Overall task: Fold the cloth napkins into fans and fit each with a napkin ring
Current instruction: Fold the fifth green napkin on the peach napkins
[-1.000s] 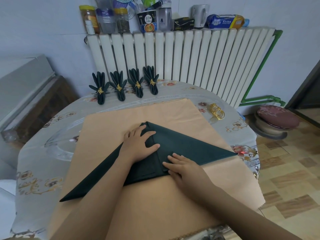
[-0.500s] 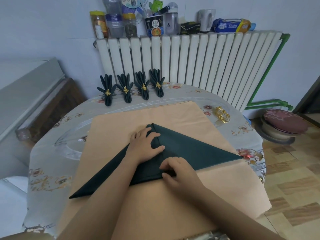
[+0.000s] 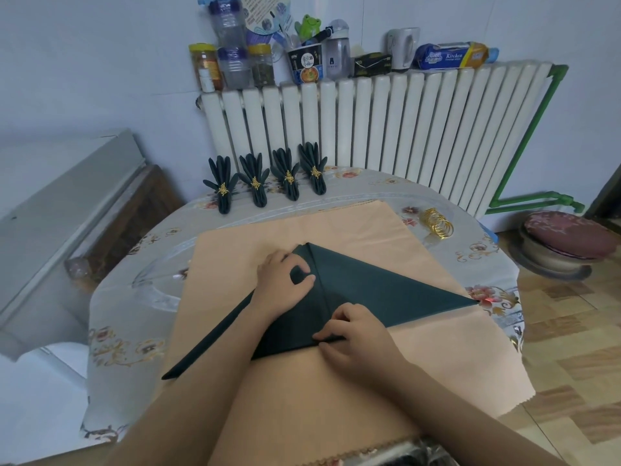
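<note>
A round bench (image 3: pixel 386 190) under a grey floral cover fills the middle of the frame. Directly on it lie a tan cloth (image 3: pixel 336 227) across the centre, four ringed dark green napkin fans (image 3: pixel 265 183) along the upper-left edge, and – at the upper right – a cluster of gold rings (image 3: pixel 437 223)

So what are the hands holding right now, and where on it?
Both grip the dark green napkin: the left hand pinches a fold near its top point, the right hand pinches its near edge.

Left hand (image 3: pixel 284 284) and forearms hide part of the napkin (image 3: pixel 386 290)
</note>
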The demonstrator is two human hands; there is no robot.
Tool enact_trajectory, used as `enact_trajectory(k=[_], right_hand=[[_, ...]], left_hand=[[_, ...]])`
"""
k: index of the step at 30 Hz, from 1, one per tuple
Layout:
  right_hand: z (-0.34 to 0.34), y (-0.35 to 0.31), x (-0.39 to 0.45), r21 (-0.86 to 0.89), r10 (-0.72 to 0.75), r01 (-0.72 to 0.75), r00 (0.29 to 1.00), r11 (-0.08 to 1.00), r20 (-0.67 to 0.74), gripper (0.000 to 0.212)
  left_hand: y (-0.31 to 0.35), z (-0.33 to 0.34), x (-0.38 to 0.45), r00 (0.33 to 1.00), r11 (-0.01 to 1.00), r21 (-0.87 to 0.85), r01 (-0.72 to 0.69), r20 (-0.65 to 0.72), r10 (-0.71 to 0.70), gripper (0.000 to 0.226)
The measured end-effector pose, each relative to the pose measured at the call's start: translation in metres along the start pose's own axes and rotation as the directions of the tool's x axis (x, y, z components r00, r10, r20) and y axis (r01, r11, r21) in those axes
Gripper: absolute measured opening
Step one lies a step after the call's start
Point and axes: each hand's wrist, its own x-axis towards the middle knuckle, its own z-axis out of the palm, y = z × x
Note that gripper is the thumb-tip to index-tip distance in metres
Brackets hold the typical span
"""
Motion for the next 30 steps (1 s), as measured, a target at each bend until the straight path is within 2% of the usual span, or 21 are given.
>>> enact_trajectory(k=[2, 4, 5, 8, 14, 16, 21, 24, 26, 30], right_hand=[[0.000, 0.001, 0.000, -0.031, -0.007, 0.008, 1.000, 1.000, 0.030, 0.041], [-0.001, 0.002, 0.001, -0.066, -0.007, 0.008, 1.000, 0.998, 0.017, 0.032], [-0.001, 0.003, 0.001, -0.082, -0.004, 0.005, 1.000, 0.997, 0.003, 0.025], [0.000, 0.002, 0.002, -0.134, -0.004, 0.001, 1.000, 0.991, -0.019, 0.015], [0.002, -0.002, 0.003, -0.218, 0.040, -0.039, 0.999, 0.975, 0.001, 0.022], [0.002, -0.004, 0.004, -0.224, 0.064, -0.064, 0.998, 0.973, -0.007, 0.022], [0.004, -0.005, 0.005, -0.205, 0.095, -0.100, 0.995, 0.974, -0.034, 0.021], [0.005, -0.003, 0.007, -0.194, 0.105, -0.112, 0.993, 0.975, -0.044, 0.021], [0.007, -0.002, 0.006, -0.191, 0.108, -0.116, 0.993, 0.975, -0.055, 0.021], [0.008, -0.004, 0.003, -0.152, 0.097, -0.113, 0.989, 0.982, -0.108, 0.021]], left_hand=[[0.001, -0.018, -0.021, 0.980, 0.996, -0.037, -0.079, 0.180, 0.084, 0.014], [0.000, -0.037, -0.048, 0.912, 0.983, -0.032, -0.180, 0.368, 0.179, 0.017], [-0.004, -0.044, -0.060, 0.894, 0.981, -0.028, -0.194, 0.407, 0.188, 0.014], [-0.014, -0.061, -0.082, 0.914, 0.991, -0.023, -0.133, 0.384, 0.131, 0.011], [-0.011, -0.057, -0.091, 0.959, 0.997, 0.050, -0.060, 0.279, 0.044, 0.017], [-0.008, -0.058, -0.090, 0.959, 0.993, 0.088, -0.074, 0.279, 0.047, 0.010], [-0.011, -0.064, -0.079, 0.921, 0.973, 0.173, -0.151, 0.382, 0.075, 0.014], [-0.003, -0.072, -0.063, 0.902, 0.978, 0.181, -0.104, 0.431, 0.016, 0.013], [0.002, -0.075, -0.047, 0.862, 0.978, 0.194, -0.079, 0.505, -0.031, 0.012], [0.020, -0.079, -0.012, 0.782, 0.948, 0.296, -0.114, 0.616, -0.098, 0.019]])
